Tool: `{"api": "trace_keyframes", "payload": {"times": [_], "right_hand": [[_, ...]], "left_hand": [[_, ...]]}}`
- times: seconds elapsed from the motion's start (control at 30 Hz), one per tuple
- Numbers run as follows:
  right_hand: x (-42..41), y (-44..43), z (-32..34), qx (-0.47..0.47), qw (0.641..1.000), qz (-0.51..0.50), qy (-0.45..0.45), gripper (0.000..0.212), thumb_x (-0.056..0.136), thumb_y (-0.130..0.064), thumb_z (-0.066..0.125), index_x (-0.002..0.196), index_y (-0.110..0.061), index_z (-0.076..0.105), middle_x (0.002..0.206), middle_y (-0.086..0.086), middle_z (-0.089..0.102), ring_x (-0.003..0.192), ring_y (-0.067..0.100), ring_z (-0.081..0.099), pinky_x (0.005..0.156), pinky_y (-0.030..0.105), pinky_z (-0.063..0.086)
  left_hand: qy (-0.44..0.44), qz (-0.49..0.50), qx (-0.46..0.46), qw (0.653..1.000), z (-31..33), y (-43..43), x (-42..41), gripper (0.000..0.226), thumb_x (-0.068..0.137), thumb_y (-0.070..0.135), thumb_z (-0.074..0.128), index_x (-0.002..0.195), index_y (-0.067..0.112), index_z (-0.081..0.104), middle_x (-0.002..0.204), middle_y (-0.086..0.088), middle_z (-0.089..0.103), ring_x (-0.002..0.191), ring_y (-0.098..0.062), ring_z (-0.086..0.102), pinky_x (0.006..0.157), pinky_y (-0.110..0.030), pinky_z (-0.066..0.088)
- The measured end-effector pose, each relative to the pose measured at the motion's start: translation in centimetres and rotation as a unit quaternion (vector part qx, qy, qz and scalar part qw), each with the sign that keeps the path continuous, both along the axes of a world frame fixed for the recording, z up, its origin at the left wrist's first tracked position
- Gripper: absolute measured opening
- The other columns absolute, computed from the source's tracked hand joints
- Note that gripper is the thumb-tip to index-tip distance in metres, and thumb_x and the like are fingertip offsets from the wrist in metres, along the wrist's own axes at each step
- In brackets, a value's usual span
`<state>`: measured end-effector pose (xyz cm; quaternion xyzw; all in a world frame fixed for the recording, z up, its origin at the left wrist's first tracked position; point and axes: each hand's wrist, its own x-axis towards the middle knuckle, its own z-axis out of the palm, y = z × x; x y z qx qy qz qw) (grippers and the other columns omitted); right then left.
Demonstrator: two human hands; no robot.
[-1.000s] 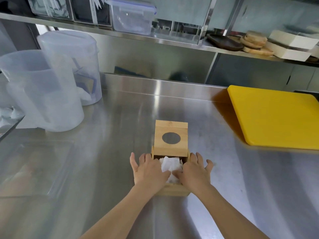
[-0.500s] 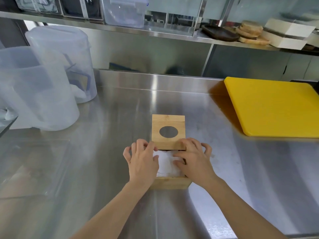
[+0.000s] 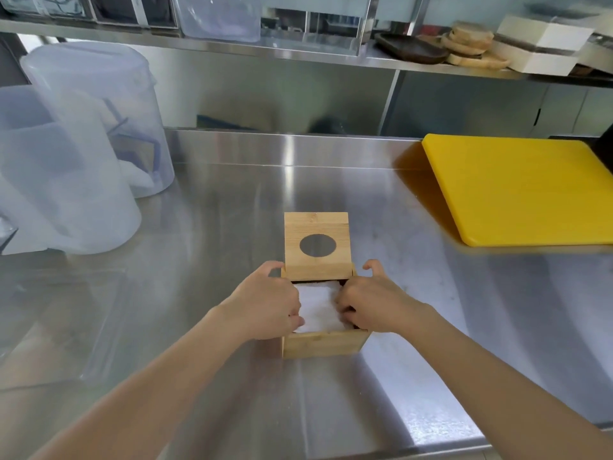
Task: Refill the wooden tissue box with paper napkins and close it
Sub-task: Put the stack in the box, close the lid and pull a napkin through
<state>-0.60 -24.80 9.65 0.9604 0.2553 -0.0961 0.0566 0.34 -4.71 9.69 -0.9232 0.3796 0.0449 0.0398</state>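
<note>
I see a steel kitchen tabletop [image 3: 205, 207] filling most of the frame, with a steel shelf [image 3: 298, 53] across the top carrying clear tubs, a dark dish and some wooden boards. Two frosted plastic jugs [image 3: 66, 167] stand at the left edge, and a yellow board [image 3: 517, 190] lies flat at the right. The box [image 3: 323, 343] sits on the tabletop just below the centre of the frame, its lid [image 3: 316, 249] swung up and back so the round hole faces me, and the napkins [image 3: 318, 308] lie white and flat inside the open top. My left hand [image 3: 265, 302] is at the left side of the box, fingers curled over the rim onto the left edge of the napkins, the thumb up by the lid's lower left corner. My right hand [image 3: 371, 305] mirrors it on the right side, fingers curled down onto the right edge of the napkins, the thumb near the lid's lower right corner. Each grip is a loose curl pressing on the paper; I cannot tell whether either one actually pinches a napkin.
</note>
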Motion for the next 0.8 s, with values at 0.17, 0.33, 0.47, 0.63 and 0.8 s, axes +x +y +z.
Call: {"api": "trace_keyframes", "payload": {"times": [0.17,0.33,0.47,0.63,0.8], "right_hand": [[0.3,0.0,0.0,0.001,1.0,0.005,-0.008,0.025,0.085,-0.023,0.047,0.068,-0.011,0.06,0.075,0.004,0.065,0.078,0.02,0.052,0.093,0.037,0.012],[0.6,-0.1,0.2,0.035,0.998,0.034,-0.049,0.023,0.084,-0.022,0.049,0.062,-0.017,0.045,0.069,-0.004,0.051,0.069,0.019,0.038,0.09,0.034,0.024],[0.8,0.2,0.0,-0.021,1.0,0.002,-0.006,0.028,0.08,-0.023,0.056,0.056,-0.02,0.042,0.066,-0.004,0.051,0.068,0.02,0.033,0.092,0.033,0.028],[0.4,0.6,-0.2,-0.065,0.998,-0.007,-0.01,0.025,0.081,-0.018,0.054,0.058,-0.02,0.045,0.068,0.0,0.052,0.07,0.022,0.045,0.086,0.034,0.031],[0.0,0.3,0.3,0.001,0.999,-0.026,0.035,0.019,0.084,-0.025,0.051,0.066,-0.019,0.051,0.069,-0.003,0.05,0.069,0.019,0.044,0.075,0.03,0.03]], "left_hand": [[0.002,-0.001,0.086,0.996,1.4,-1.9,0.2,0.036,0.081,0.02,0.046,0.048,0.018,0.035,0.055,0.003,0.047,0.061,-0.018,0.045,0.109,-0.037,0.015],[-0.051,-0.019,0.095,0.994,2.1,-2.0,0.4,0.034,0.074,0.015,0.051,0.045,0.018,0.033,0.054,0.004,0.046,0.051,-0.019,0.039,0.101,-0.035,0.022],[0.001,-0.002,0.111,0.994,1.6,-2.7,0.5,0.033,0.071,0.01,0.052,0.044,0.019,0.034,0.047,0.004,0.039,0.049,-0.018,0.031,0.085,-0.033,0.03],[0.049,0.026,0.088,0.995,0.4,-2.2,1.1,0.016,0.074,0.02,0.056,0.059,0.02,0.06,0.073,0.0,0.07,0.075,-0.019,0.062,0.105,-0.039,0.018],[0.269,0.067,-0.125,0.953,2.1,-0.1,1.7,0.017,0.082,0.043,0.058,0.088,0.031,0.069,0.084,0.02,0.065,0.093,-0.006,0.053,0.104,-0.026,0.025]]}}
